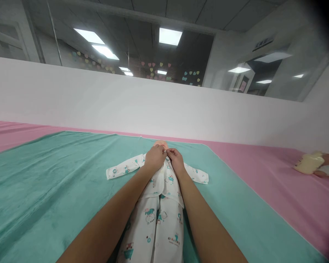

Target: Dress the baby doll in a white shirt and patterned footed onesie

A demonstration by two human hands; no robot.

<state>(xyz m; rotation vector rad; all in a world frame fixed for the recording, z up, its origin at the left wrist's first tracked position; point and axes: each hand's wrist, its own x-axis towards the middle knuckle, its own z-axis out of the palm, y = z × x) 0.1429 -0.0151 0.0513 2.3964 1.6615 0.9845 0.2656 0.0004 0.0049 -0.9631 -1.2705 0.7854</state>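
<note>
A doll lies on a green blanket in the middle of the frame. It has on a white shirt and white pants with little pictures. The left hand and right hand are close together at its neck. Each grip is narrow and pinches the shirt's top edge.

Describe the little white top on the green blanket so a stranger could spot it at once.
Find the big green blanket laid over pink cloth, then look near its middle. There, the patterned white top has the left hand and right hand together at its upper end. Its two sleeves, spread wide, set it apart from the matching white trousers below.
</note>
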